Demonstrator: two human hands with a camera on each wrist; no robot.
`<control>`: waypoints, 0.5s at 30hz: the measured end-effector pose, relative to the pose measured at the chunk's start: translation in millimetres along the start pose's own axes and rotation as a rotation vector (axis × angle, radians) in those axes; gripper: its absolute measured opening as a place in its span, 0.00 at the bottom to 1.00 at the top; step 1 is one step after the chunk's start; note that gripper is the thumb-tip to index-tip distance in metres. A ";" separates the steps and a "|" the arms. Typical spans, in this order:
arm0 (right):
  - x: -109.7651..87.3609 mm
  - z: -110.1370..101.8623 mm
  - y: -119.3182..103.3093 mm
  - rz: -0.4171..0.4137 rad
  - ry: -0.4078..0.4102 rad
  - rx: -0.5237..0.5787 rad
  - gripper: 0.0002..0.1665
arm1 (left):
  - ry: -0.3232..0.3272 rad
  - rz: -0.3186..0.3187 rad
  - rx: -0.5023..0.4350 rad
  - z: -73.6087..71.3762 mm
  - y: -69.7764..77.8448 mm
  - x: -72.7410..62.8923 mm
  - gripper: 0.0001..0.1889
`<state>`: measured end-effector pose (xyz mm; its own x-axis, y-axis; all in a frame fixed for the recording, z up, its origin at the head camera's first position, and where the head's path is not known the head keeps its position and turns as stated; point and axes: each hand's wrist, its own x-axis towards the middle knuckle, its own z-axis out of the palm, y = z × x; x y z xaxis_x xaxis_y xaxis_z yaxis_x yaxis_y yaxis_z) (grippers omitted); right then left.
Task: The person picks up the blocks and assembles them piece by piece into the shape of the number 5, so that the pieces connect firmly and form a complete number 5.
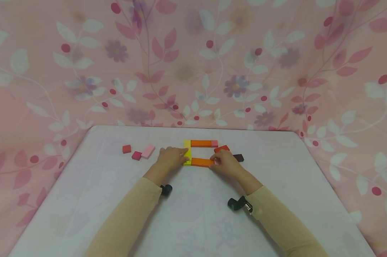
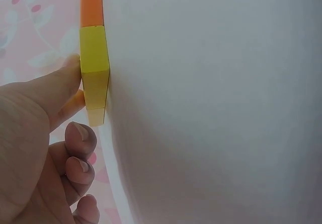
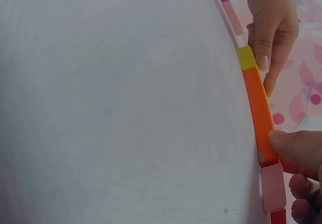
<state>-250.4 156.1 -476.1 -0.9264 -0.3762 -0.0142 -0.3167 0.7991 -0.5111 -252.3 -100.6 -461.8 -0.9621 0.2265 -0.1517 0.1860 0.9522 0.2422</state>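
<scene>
Head view is leaving a pink block point(image 3: 273, 188) mostly hidden behind the right hand point(image 1: 227, 164), which is also partly covering a red block point(image 1: 221, 148) and a dark block point(image 1: 239, 157) just beyond it. Fingers pointing leftward, the right hand is pinching the end of the near orange block point(image 1: 202, 162), its forefinger mostly hiding in the right wrist view. Opposite, the left hand point(image 1: 170, 157) is touching the yellow blocks point(image 2: 94, 50) with thumb and forefinger extending, enclosing nothing, its other fingers curling loosely.

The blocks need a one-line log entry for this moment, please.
left hand: touches yellow block; right hand: pinches near orange block; dark block: right side
</scene>
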 end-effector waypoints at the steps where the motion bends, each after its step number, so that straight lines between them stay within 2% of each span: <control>1: -0.1 -1.2 -0.2 -0.003 0.000 -0.003 0.17 | 0.001 0.000 -0.003 -0.7 0.3 -0.1 0.28; 7: -0.5 -12.3 3.8 -0.031 0.028 0.018 0.18 | -0.015 -0.011 -0.003 -1.6 1.2 0.8 0.28; 15: -7.5 -22.2 15.1 -0.013 0.022 0.045 0.18 | -0.015 -0.013 -0.009 -2.0 1.0 -0.2 0.28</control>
<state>-252.8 181.4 -464.6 -0.9268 -0.3754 0.0114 -0.3195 0.7724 -0.5489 -252.3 -100.2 -459.6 -0.9613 0.2175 -0.1689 0.1720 0.9532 0.2485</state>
